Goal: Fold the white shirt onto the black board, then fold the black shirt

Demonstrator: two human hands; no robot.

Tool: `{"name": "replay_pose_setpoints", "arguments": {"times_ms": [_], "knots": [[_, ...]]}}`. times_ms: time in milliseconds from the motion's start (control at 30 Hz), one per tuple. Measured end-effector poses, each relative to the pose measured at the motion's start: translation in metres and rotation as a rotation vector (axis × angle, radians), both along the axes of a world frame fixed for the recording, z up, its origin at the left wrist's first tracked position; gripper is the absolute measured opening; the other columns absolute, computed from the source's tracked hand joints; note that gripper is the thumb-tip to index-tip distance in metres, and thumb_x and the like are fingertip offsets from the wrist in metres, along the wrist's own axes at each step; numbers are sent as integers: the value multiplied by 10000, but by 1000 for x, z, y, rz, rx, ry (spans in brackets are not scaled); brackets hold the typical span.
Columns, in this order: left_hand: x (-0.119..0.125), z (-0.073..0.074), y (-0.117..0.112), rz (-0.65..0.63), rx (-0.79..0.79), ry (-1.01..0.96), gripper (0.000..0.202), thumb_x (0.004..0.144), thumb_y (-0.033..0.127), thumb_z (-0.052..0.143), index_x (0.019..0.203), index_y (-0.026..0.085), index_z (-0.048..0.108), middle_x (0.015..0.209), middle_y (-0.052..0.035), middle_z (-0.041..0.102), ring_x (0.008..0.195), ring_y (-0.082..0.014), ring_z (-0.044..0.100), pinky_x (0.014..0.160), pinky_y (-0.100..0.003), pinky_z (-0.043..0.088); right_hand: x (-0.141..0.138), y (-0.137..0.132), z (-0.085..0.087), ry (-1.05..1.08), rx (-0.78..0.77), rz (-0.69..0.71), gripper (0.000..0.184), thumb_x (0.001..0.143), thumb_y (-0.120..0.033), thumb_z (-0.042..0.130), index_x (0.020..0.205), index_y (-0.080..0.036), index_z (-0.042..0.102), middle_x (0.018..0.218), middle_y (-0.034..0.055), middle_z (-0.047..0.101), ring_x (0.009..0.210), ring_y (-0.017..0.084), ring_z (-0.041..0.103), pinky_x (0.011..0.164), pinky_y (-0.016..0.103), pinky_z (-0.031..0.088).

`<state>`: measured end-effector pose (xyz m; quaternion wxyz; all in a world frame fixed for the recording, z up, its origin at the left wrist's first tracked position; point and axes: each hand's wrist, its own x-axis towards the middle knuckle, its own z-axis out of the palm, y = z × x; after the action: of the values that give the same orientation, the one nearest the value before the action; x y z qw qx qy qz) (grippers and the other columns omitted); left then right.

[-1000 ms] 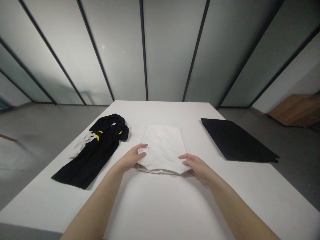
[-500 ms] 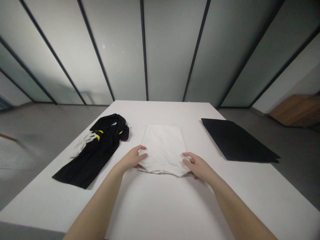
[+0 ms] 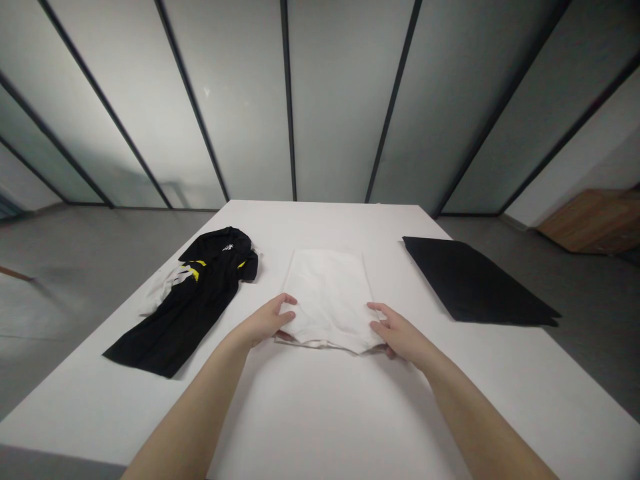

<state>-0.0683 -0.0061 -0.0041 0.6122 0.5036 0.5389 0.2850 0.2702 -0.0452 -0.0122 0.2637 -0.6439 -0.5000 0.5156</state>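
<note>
A folded white garment (image 3: 327,290) lies flat on the white table in front of me, its layered near edge slightly wavy. My left hand (image 3: 270,320) grips its near left corner, thumb and index finger on top and other fingers partly tucked beneath the edge. At the opposite near corner, my right hand (image 3: 397,330) grips the cloth the same way. Some fingertips of both hands are hidden by the fabric.
On the left of the white table (image 3: 320,413) lies a black garment (image 3: 205,307) with yellow and white parts. A flat black folded piece (image 3: 475,283) rests on the right, its corner near the table's side edge. Frosted glass panels (image 3: 335,100) stand behind.
My left hand has shifted slightly to the right and its fingers have moved a little on the cloth. My right fingertips have moved slightly as well. The garment lies almost unchanged.
</note>
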Motion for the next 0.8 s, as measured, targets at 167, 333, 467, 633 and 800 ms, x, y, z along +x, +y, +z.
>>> {"name": "replay_pose_setpoints", "arguments": {"times_ms": [167, 333, 467, 633, 800], "knots": [[-4, -1, 4, 128, 57, 115, 541, 858, 320, 766, 1300, 242, 464, 774, 29, 645, 613, -166, 642, 566, -247, 522, 0, 2, -3, 41, -14, -75, 588, 953, -299, 614, 1513, -243, 444, 785, -22, 693, 418, 118, 550, 391, 223, 410], [-8, -7, 9, 280, 273, 364, 509, 761, 190, 828, 1161, 232, 516, 634, 74, 618, 485, -130, 556, 486, -195, 369, -1, 4, -9, 38, 51, -134, 743, 902, -327, 725, 1554, -231, 381, 840, -15, 687, 450, 123, 575, 400, 231, 462], [-4, -11, 9, 254, 204, 305, 402, 762, 188, 820, 1066, 241, 562, 626, 72, 620, 422, -119, 514, 445, -197, 330, -2, 4, -11, 57, 60, -139, 729, 859, -302, 774, 1508, -237, 447, 784, -37, 668, 445, 114, 562, 393, 212, 442], [-2, -14, 11, 238, 194, 212, 326, 830, 260, 774, 1081, 233, 568, 643, 46, 634, 444, -128, 555, 444, -189, 350, -3, 3, -8, 66, 56, -113, 595, 897, -266, 699, 1456, -243, 497, 777, -41, 683, 394, 93, 519, 374, 203, 412], [-2, -7, 9, 201, 65, -85, 378, 834, 339, 775, 1092, 245, 514, 723, 35, 655, 583, -138, 640, 559, -216, 506, -1, 3, 0, 77, 85, -105, 533, 906, -244, 641, 1428, -255, 534, 717, -72, 622, 376, 90, 521, 361, 190, 379]]}}
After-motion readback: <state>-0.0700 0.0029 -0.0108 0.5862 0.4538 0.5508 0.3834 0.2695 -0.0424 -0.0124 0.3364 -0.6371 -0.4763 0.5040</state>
